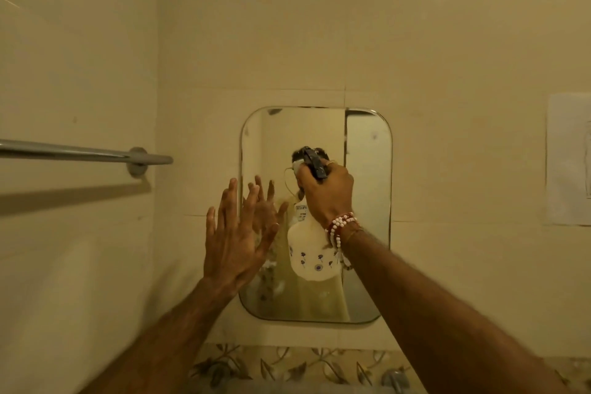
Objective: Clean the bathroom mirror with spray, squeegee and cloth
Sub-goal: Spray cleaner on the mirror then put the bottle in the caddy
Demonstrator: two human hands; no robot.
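Plastic spray bottle point(311, 253): light, rigid | right hand point(326, 192) grip clasps neck, mirror point(367, 185) 12 o'clock | left hand point(236, 240) splayed, empty, 9 o'clock.

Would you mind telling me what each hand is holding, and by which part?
The right hand holds the spray bottle by its neck, at the trigger head. The left hand is open, holding nothing.
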